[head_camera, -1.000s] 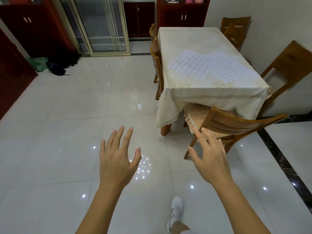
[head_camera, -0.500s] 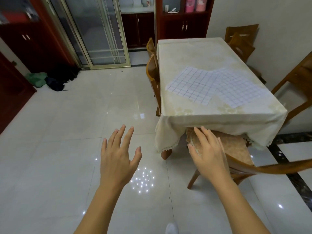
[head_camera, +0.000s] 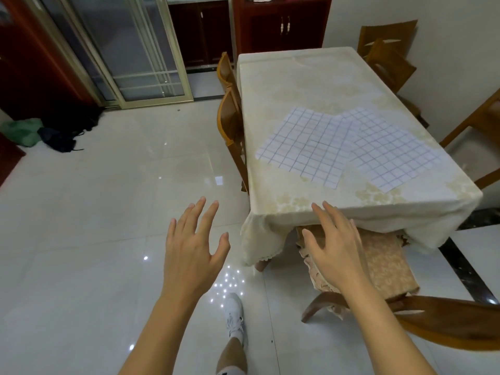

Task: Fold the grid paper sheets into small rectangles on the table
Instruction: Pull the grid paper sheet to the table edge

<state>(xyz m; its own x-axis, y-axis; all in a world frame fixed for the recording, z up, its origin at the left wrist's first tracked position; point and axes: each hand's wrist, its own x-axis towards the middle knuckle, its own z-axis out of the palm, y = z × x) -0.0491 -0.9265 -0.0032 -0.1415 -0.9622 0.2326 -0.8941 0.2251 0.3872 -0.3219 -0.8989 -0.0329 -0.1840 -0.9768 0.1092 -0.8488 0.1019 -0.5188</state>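
Two flat grid paper sheets lie overlapping on the table [head_camera: 319, 85], which is covered by a cream cloth. The left sheet [head_camera: 303, 147] is nearer the table's left edge; the right sheet [head_camera: 392, 150] partly overlaps it near the front right corner. My left hand [head_camera: 192, 250] hovers over the floor with fingers spread, holding nothing. My right hand [head_camera: 332, 244] is stretched out with straight fingers in front of the table's near edge, above a chair seat, also holding nothing. Both hands are short of the sheets.
A wooden chair [head_camera: 433, 320] with a cushioned seat [head_camera: 387, 263] stands tucked at the table's near end. More chairs [head_camera: 230, 123] line the left side and the right side [head_camera: 389, 60]. Glossy tile floor [head_camera: 108, 212] spreads left. My foot in a white shoe [head_camera: 234, 315] steps forward.
I have walked closer to the table, so it and the sheets look larger. Both hands stay raised and spread; the right hand now reaches the table's near edge.
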